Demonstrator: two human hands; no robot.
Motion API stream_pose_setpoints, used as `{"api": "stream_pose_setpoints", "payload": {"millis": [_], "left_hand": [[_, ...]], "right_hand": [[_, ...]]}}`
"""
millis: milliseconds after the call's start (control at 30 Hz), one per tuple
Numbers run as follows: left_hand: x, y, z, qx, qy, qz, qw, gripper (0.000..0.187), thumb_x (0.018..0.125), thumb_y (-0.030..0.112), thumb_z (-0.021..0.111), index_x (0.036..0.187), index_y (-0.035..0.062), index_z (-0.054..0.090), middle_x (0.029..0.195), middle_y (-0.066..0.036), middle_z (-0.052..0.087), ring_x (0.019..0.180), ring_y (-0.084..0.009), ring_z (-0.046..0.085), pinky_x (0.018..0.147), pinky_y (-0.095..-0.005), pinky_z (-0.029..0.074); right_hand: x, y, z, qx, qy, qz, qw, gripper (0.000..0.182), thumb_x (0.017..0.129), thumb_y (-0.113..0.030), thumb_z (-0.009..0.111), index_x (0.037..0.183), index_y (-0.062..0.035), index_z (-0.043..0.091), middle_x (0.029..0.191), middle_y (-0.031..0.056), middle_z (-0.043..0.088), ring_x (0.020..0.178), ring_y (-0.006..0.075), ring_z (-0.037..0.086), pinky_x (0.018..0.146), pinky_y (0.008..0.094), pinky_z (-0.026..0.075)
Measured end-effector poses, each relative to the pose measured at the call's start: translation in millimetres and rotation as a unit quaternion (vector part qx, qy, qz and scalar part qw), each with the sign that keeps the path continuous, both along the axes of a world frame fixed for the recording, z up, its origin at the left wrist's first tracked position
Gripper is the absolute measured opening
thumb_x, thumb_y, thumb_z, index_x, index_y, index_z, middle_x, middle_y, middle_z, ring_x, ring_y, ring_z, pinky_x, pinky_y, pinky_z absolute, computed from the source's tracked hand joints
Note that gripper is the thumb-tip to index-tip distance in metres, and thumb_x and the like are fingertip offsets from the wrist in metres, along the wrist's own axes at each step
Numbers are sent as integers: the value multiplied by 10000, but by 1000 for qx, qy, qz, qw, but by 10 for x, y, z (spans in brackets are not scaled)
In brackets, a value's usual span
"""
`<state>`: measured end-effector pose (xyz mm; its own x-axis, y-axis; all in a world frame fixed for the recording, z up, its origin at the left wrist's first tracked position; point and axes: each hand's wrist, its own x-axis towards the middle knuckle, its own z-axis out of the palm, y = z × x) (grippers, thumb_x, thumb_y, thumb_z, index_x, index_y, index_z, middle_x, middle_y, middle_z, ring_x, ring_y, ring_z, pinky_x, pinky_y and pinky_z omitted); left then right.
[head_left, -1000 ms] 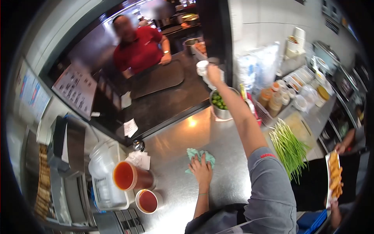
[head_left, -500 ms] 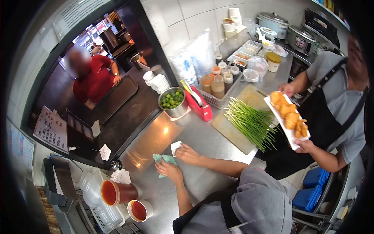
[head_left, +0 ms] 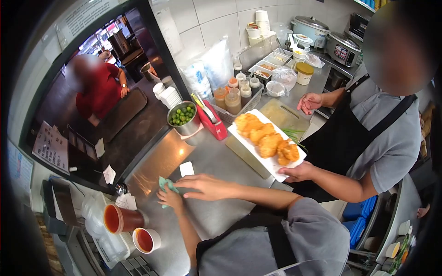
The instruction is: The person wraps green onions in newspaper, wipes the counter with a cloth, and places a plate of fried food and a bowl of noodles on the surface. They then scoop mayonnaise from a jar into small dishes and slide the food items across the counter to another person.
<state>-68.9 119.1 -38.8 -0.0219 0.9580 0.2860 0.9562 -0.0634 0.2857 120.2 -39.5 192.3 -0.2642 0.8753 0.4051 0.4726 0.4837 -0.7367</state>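
Crumpled green cloth (head_left: 165, 185), left hand (head_left: 169, 198) touching

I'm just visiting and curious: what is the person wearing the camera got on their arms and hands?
Both hands are bare, with no gloves. The left hand has a thin band around its wrist. The right hand shows no rings or watch. Both forearms are uncovered; short grey sleeves begin above the elbow, with a dark apron strap across the chest.

Restaurant kitchen, serving hatch (head_left: 115, 115), rice cookers (head_left: 343, 46)
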Motion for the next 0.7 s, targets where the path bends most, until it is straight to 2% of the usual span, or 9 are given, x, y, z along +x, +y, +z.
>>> {"api": "stream_pose_setpoints", "payload": {"millis": [67, 133, 200, 233, 267, 300, 400, 600, 700], "left_hand": [[-240, 162, -73, -55, 60, -17, 997, 508, 821, 324, 583, 1296, 264, 413, 1421, -166, 230, 1306, -407, 187, 956, -694, 138], [-124, -92, 657, -93, 67, -27, 993, 542, 824, 337, 587, 1321, 212, 411, 1439, -181, 214, 1304, -416, 202, 997, -625, 175], [-27, -107, 852, 74, -114, -182, 974, 511, 856, 329, 561, 1304, 117, 439, 1396, -184, 311, 1291, -363, 274, 1034, -512, 222], [167, -214, 1059, 26, -244, -240, 939, 486, 877, 323, 537, 1290, 82, 451, 1359, -164, 370, 1274, -321, 319, 1030, -431, 253], [423, -414, 1290, -23, -370, -292, 882, 466, 898, 316, 513, 1276, 48, 463, 1321, -144, 429, 1257, -279, 364, 1025, -349, 283], [680, -674, 1493, -137, -484, -296, 812, 487, 911, 349, 485, 1285, 39, 444, 1328, -134, 423, 1241, -267, 387, 1019, -376, 300], [1336, -1077, 1382, -433, -708, -284, 480, 597, 915, 442, 443, 1358, 60, 320, 1348, -132, 388, 1229, -245, 403, 992, -404, 345], [2018, -1606, 1542, -481, -796, -238, 282, 555, 935, 474, 322, 1346, 101, 342, 1353, -58, 413, 1232, -230, 406, 1034, -379, 317], [2057, -1642, 1671, -469, -823, -204, 247, 561, 935, 501, 272, 1353, 134, 342, 1353, -34, 421, 1243, -229, 393, 1051, -386, 293]], "right_hand": [[206, -449, 424, 41, 41, -27, 998, 332, 876, -173, 535, 1177, -33, 532, 1139, 155, 563, 1023, 295, 563, 862, 389, 450], [462, -841, 657, 68, 79, -123, 987, 284, 887, -156, 518, 1134, -25, 567, 1136, 142, 579, 1038, 276, 559, 867, 376, 445], [700, -1110, 738, 135, 97, -325, 931, 203, 863, -55, 516, 1042, -14, 603, 1038, 146, 618, 945, 290, 599, 822, 341, 460], [817, -1232, 836, 136, 70, -403, 902, 205, 866, -45, 496, 1039, -7, 600, 1015, 155, 621, 931, 292, 603, 812, 350, 461], [993, -1296, 754, 122, -9, -487, 865, 223, 875, -57, 471, 1056, 1, 587, 1020, 188, 606, 923, 282, 606, 794, 342, 460], [1134, -1337, 664, 110, -71, -526, 841, 226, 867, -54, 470, 1046, 8, 594, 981, 198, 613, 890, 279, 614, 773, 336, 463], [1467, -1471, 410, 22, -180, -571, 801, 235, 843, -82, 487, 1021, 16, 605, 932, 232, 607, 856, 309, 613, 741, 356, 464], [1494, -1612, 24, -156, -53, -497, 852, 274, 798, -173, 543, 977, 20, 619, 900, 304, 571, 851, 407, 587, 708, 432, 457], [1328, -1615, 108, -121, -17, -447, 886, 266, 804, -129, 460, 977, 17, 601, 900, 303, 562, 869, 441, 560, 706, 418, 446]]}}
